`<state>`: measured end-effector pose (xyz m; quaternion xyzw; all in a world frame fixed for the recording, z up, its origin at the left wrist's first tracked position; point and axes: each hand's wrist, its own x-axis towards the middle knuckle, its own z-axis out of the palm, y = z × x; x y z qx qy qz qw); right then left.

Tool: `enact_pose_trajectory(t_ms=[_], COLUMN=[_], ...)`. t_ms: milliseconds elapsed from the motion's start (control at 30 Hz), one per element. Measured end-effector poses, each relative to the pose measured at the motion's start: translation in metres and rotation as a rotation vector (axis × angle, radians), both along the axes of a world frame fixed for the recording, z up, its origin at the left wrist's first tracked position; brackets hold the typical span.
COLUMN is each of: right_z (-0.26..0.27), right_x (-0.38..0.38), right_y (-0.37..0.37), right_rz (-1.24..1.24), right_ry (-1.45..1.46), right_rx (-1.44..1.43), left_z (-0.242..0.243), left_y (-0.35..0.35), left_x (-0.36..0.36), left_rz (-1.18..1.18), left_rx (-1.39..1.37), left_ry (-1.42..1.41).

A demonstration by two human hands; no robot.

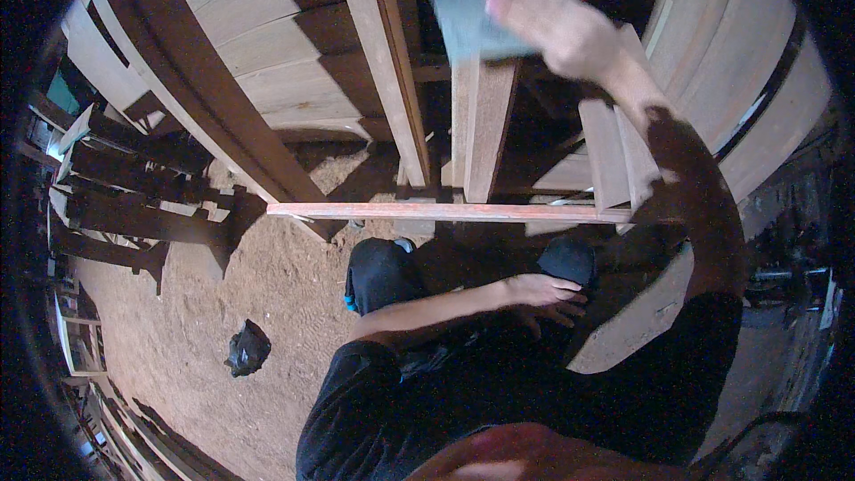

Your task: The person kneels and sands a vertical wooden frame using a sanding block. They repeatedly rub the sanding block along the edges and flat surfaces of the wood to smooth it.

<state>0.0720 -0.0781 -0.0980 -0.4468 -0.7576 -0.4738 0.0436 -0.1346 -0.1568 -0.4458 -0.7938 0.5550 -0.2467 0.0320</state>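
Observation:
My right hand is raised at the top of the head view, blurred, and grips a flat, light blue-grey sheet, perhaps sandpaper or cloth. The sheet lies over or just above an upright wooden beam; whether they touch I cannot tell. My left hand holds nothing and rests near my knee, its fingers somewhat spread. Between my legs and the upright beams runs a narrow reddish wooden strip.
Wooden boards stand at the upper left, with curved panels at the right. Dark wooden pieces are stacked at the left. A black plastic bag lies on the dusty floor.

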Motion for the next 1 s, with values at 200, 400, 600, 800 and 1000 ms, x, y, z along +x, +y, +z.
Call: enact_pose_trajectory(t_ms=[200,400,600,800,1000], right_z=[0.001,-0.001,-0.011,0.006,-0.021], right_x=[0.004,0.007,0.001,0.015,0.005], right_y=[-0.003,-0.001,-0.004,-0.001,-0.006], right_rz=[0.036,-0.007,0.119,-0.064,-0.084], right_ry=[0.083,0.065,0.054,0.152,0.106], right_rx=[0.021,0.033,-0.109,0.140,-0.019], left_z=[-0.004,-0.009,-0.016,-0.008,0.120], left_y=[0.001,0.001,0.000,0.003,0.041], left_x=[-0.001,0.002,0.002,0.005,-0.014], left_rz=[0.050,0.030,0.080,0.041,-0.020], left_rx=[0.005,0.093,0.047,0.139,-0.313], left_ry=[-0.014,-0.073,-0.186,-0.180,0.184])
